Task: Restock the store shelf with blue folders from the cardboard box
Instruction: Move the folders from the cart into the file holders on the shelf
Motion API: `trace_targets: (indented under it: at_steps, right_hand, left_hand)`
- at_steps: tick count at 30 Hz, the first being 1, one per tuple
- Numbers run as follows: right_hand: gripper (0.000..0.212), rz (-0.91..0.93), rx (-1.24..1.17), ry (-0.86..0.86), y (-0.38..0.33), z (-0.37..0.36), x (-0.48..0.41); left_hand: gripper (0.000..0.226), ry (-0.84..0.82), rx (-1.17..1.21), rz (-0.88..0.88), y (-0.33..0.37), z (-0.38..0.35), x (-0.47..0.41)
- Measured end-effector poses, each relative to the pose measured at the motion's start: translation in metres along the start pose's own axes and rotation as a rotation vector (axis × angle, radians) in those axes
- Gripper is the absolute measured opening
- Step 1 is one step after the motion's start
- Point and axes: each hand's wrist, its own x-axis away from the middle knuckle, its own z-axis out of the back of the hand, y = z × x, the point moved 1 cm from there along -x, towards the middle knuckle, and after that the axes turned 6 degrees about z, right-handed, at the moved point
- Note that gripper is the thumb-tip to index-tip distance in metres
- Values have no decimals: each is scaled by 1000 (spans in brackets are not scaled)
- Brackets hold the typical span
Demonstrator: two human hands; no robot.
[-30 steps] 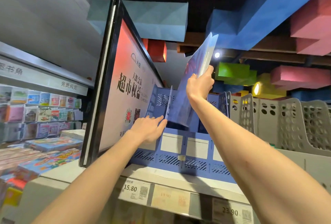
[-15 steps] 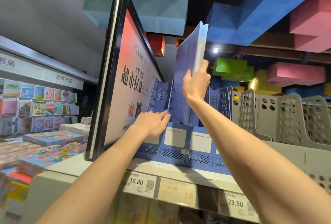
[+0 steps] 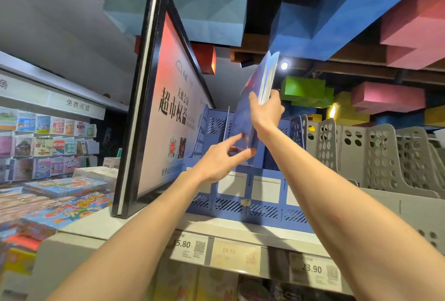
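**Grip.** The right hand's fingers (image 3: pixel 274 98) are curled round the spine edge of the blue folder (image 3: pixel 261 76), with the thumb pressed on its near face. The right hand (image 3: pixel 265 113) therefore clamps the folder about midway along its length, which probably gives control of tilt while the weight hangs below the grip.

The left hand's fingers (image 3: pixel 237 137) are spread apart. The index is straight with its tip on the folder's lower face, and the thumb reaches under the bottom corner. The left hand (image 3: pixel 219 161) shows no closed grip. It appears to steer the lower edge toward a slot.

**Location.** The folder is above and partly inside the blue file rack (image 3: pixel 240 206), which stands on the store shelf (image 3: pixel 101 226). The lower end sits between two rack dividers. Whether it has reached the rack floor cannot be seen.

**Orientation.** The long axis runs near-vertical, leaning from 7 o'clock at the bottom to 1 o'clock at the top. The broad face is turned toward 9 o'clock, facing the sign board (image 3: pixel 173 113). The grey racks (image 3: pixel 385 156) stand at 3 o'clock.

**Not in view.** The cardboard box.
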Motion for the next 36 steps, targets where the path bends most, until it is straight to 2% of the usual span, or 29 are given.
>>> trace_targets:
  at_steps: [6,9,12,15,17,22,25,30,36]
  right_hand:
    - [38,-17,-85,-219,18,4,-3]
    - [35,-81,-163,-394,25,8,5]
    - [49,-42,-59,-475,31,11,15]
    - [28,127,58,-406,32,10,20]
    - [37,172,59,-322,34,9,22]
    - [41,125,-182,-230,47,6,30]
    - [43,92,-260,-227,52,5,34]
    - [26,22,-375,-219,65,-6,31]
    - [26,-36,-424,-259,78,-5,34]
  left_hand:
    - [72,-158,51,2,11,12,0]
    - [57,-159,118,-4,12,21,-2]
    - [40,-126,146,35,9,25,-4]
    - [26,-136,223,39,10,23,-4]
    - [25,-136,233,30,10,21,-4]
    - [58,-103,165,-4,3,20,-13]
    - [67,-73,142,11,-4,17,-23]
    - [70,-51,142,13,-5,9,-38]
    - [60,-102,139,20,-3,14,-36]
